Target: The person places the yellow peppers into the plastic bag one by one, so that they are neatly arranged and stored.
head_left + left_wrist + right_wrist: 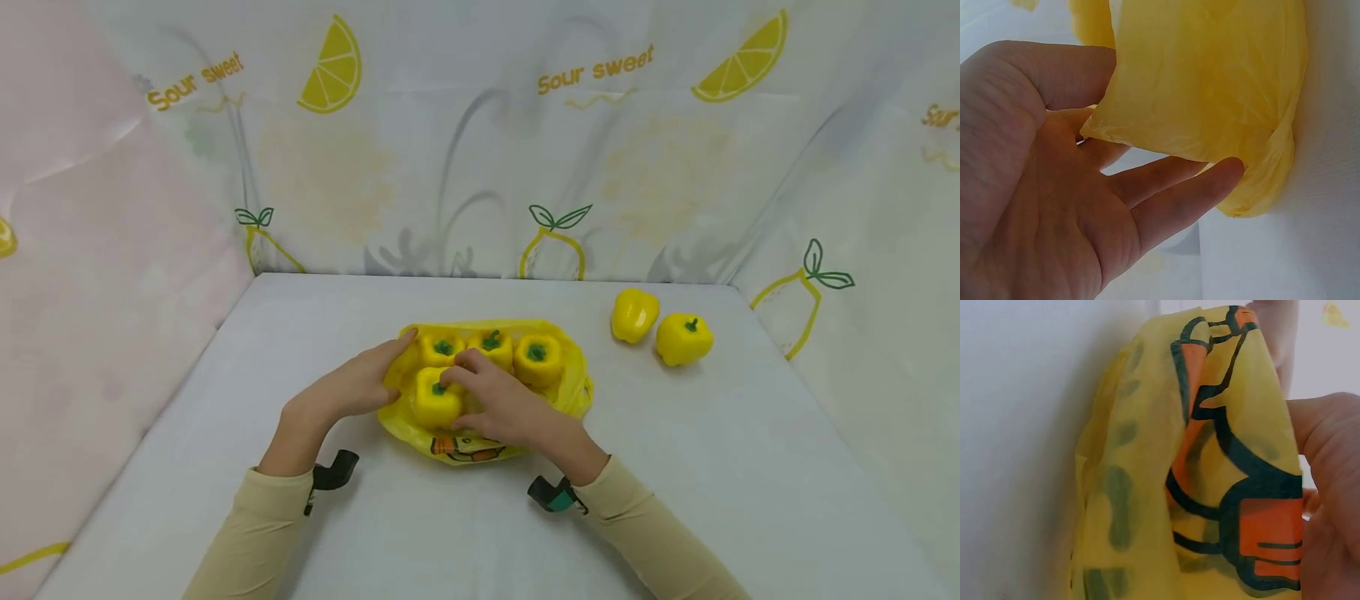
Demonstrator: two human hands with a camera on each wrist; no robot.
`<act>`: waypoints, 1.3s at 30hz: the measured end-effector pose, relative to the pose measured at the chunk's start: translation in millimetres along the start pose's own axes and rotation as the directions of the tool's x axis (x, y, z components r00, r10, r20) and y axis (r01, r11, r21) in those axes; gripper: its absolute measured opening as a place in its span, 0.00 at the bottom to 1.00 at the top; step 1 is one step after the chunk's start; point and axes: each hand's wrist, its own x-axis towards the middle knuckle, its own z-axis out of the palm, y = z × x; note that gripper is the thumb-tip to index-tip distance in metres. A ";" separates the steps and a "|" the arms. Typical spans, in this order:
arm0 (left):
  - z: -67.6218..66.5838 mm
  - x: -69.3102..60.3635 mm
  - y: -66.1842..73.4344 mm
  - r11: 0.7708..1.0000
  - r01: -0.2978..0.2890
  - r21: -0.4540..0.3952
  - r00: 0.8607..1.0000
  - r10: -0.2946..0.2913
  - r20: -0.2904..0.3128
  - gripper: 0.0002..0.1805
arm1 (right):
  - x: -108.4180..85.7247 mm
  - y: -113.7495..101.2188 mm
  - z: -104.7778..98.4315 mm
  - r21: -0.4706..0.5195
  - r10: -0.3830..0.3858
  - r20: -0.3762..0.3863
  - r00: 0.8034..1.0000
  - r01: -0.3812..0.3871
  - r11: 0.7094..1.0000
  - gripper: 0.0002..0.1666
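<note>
A yellow plastic bag [579,367], its mouth facing up, holds several yellow bell peppers with green stems. My left hand [351,385] is at its left rim, fingers fairly straight and spread; the left wrist view has the thumb passing behind the bag wall [1204,81] and the last fingers touching the lower edge. Inside the bag, the front-left pepper [435,408] is beside my right hand [506,404], whose fingers reach over its top near the stem with the thumb at its right side. The printed bag wall [1129,506] hides most of that hand in the right wrist view.
Two more yellow peppers, one lying on its side [634,316] and one with its stem up [684,340], are at the back right of the white table [450,533]. Behind the table hangs a lemon-patterned cloth [450,167].
</note>
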 end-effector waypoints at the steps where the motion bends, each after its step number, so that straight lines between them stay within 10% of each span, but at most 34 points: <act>1: 0.1 -0.2 0.2 1.000 -0.001 0.000 1.000 0.001 0.000 0.46 | -0.2 -0.7 -0.8 -0.008 0.000 0.001 1.000 0.000 1.000 0.30; 10: 0.3 -0.9 1.3 1.000 0.000 -0.007 1.000 0.000 -0.001 0.46 | -4.0 4.9 -22.8 0.011 0.045 -0.036 0.998 -0.045 0.999 0.29; 19: 0.6 -1.1 1.4 1.000 -0.021 0.003 1.000 0.021 -0.008 0.45 | -21.3 29.3 -69.2 0.091 0.101 -0.227 0.969 -0.082 0.992 0.25; 30: 1.5 -1.0 1.1 0.999 -0.034 0.011 0.999 0.034 -0.001 0.43 | -55.4 85.6 -110.1 0.109 0.296 -0.410 0.863 -0.276 0.955 0.24; 39: 1.8 -0.5 1.6 0.999 -0.035 0.016 0.999 0.035 -0.003 0.43 | -91.7 122.9 -131.6 0.059 0.523 -0.398 0.753 -0.548 0.834 0.31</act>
